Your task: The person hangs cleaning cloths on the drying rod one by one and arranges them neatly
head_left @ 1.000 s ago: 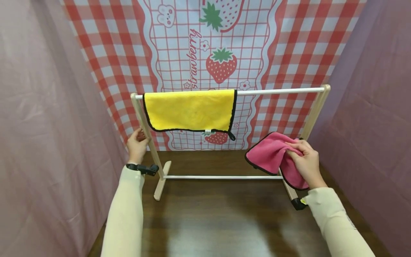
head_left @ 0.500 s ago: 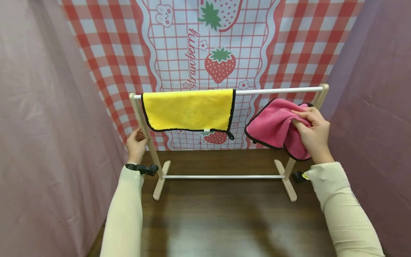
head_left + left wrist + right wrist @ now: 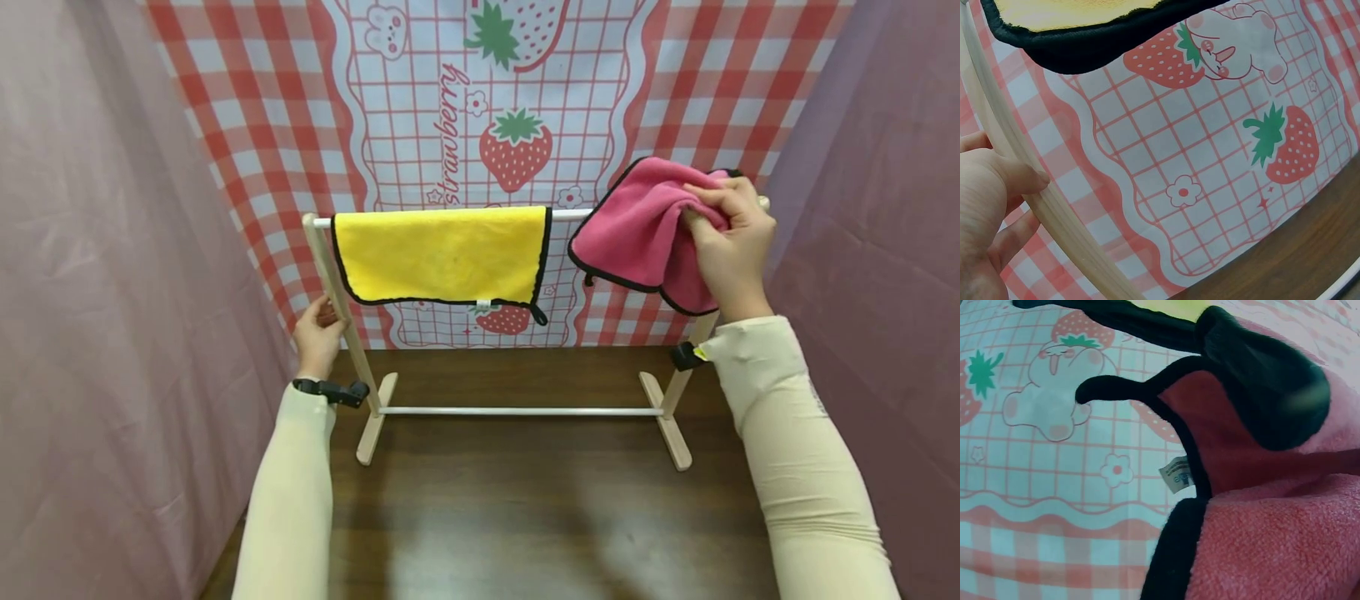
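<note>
My right hand [image 3: 731,242] pinches a pink towel [image 3: 630,225] with black edging, bunched and hanging in folds. It is held up at the right part of the rack's white top bar [image 3: 572,215], hiding that stretch; whether it touches the bar I cannot tell. In the right wrist view the pink towel [image 3: 1272,550] shows a black loop and a small white label. My left hand [image 3: 318,337] grips the left wooden post [image 3: 337,287] of the drying rack, thumb in front and fingers behind in the left wrist view. A yellow towel [image 3: 442,258] with black edging hangs over the bar's left half.
The rack's lower white bar [image 3: 517,411] joins two wooden feet [image 3: 675,442] on a brown wooden table [image 3: 510,517]. Behind stands a strawberry-print checked cloth [image 3: 517,75]. Pink curtains [image 3: 112,292] close off both sides.
My right hand has risen with the pink towel from low beside the right post up to the top bar's height. My left hand stays on the left post, and the yellow towel keeps its place.
</note>
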The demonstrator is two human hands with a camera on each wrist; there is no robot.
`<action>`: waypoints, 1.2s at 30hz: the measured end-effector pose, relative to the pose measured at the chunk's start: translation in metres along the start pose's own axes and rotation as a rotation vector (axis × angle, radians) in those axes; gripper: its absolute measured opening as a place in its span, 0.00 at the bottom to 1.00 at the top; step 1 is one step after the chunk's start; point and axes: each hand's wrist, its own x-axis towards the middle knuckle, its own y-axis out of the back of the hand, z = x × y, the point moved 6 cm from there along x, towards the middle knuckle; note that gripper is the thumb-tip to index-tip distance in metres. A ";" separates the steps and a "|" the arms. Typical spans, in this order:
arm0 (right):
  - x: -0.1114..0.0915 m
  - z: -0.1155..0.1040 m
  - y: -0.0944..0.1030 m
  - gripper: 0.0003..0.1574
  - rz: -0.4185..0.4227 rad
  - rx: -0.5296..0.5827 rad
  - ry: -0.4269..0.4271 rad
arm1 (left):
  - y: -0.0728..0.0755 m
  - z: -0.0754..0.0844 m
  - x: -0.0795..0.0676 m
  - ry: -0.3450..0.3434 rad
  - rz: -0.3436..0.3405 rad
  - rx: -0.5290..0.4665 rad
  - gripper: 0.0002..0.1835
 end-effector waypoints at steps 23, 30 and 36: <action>0.035 0.052 -0.055 0.16 -0.275 -0.406 0.025 | 0.000 0.000 0.000 0.003 -0.001 -0.013 0.28; 0.022 0.071 -0.062 0.19 -0.553 -0.507 0.002 | 0.000 0.001 0.000 0.004 -0.011 -0.017 0.28; 0.022 0.075 -0.057 0.24 -0.763 -0.606 0.002 | 0.000 0.002 0.000 0.014 0.001 -0.021 0.27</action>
